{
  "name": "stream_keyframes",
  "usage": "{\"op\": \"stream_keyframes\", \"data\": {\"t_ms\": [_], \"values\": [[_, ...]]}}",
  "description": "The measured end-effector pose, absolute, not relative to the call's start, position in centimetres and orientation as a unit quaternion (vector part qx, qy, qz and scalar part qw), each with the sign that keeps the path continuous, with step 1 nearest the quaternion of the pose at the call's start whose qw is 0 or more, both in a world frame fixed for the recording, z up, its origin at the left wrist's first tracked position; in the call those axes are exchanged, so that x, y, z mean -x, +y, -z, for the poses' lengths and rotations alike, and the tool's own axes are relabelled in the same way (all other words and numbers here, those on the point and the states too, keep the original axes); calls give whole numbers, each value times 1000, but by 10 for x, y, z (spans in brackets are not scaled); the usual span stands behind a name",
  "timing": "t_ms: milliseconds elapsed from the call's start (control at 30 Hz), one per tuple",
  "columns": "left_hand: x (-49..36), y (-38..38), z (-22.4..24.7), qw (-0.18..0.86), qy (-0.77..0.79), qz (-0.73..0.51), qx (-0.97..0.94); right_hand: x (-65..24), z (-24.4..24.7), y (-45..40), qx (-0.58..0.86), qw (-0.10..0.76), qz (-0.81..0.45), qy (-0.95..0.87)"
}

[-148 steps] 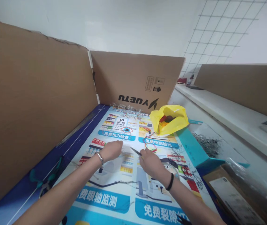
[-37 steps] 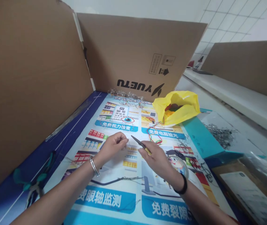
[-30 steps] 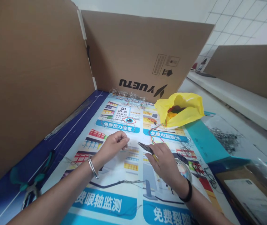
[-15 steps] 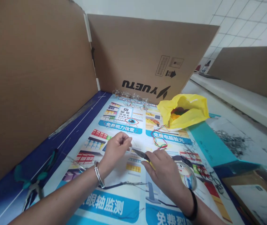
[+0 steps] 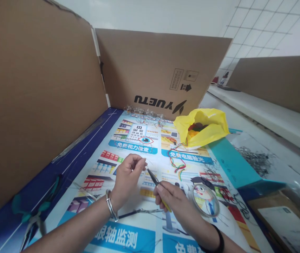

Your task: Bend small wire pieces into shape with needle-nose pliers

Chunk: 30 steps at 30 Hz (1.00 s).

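The pliers have swung steeper, gripped in the right hand; the left hand pinches a thin wire, its shaping seemingly unfinished.

Cardboard panel at back, lettering upside down — small bottle at far end of white ledge.

Pliers dk gry, handle yel; bag yel; poster blu/wht.

Your left hand is raised, thumb and forefinger pinched together; your right hand sits slightly lower, fingers curled closed. Your left forearm and right forearm angle inward.
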<state>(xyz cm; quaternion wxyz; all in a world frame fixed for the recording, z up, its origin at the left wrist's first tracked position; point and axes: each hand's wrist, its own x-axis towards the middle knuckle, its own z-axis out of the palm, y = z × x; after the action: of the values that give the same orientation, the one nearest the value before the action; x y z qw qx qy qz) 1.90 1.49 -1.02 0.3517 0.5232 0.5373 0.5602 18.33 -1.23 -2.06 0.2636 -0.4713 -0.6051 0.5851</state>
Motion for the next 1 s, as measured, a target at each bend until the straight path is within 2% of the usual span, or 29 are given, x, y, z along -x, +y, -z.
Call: {"op": "stream_keyframes", "data": {"t_ms": [500,1000], "values": [[-22,12,11,305,562,-542,-545,-181,25,-12,469,282,-613,-571],[-23,14,13,306,569,-547,-532,-180,30,-11,474,276,-604,-579]]}}
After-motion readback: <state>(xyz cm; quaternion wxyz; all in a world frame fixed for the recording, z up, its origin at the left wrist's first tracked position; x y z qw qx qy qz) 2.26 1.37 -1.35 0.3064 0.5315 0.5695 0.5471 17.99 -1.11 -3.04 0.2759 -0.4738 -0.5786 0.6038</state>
